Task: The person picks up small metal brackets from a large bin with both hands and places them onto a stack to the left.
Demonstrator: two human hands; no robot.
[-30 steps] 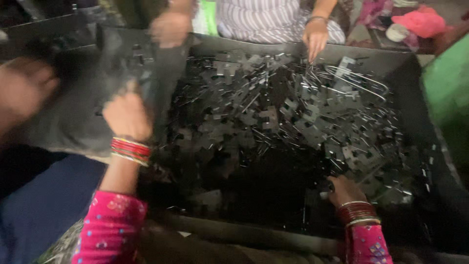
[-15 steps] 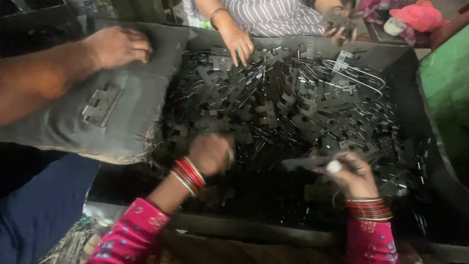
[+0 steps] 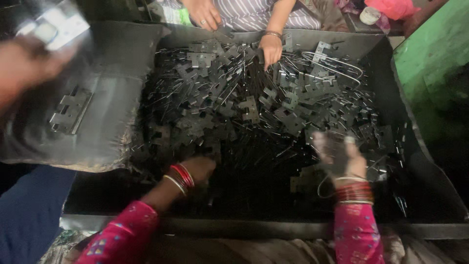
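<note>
The tray [image 3: 430,171] is heaped with flat metal brackets [image 3: 254,107] from its far edge to its middle, leaving no bare passage there. Two hands of another person [image 3: 271,49] occupy the far edge. A grey cushion [image 3: 107,112] carrying stacked brackets [image 3: 71,110] overlaps the left edge. Bare dark floor lies along the near edge, between the left hand [image 3: 198,168] and right hand [image 3: 342,156].

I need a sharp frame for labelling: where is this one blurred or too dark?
Head view: the right hand is motion-smeared, as is another person's hand at upper left; the left hand lies in deep shadow at the tray's dark near side; the metal brackets glint, fairly sharp.
</note>
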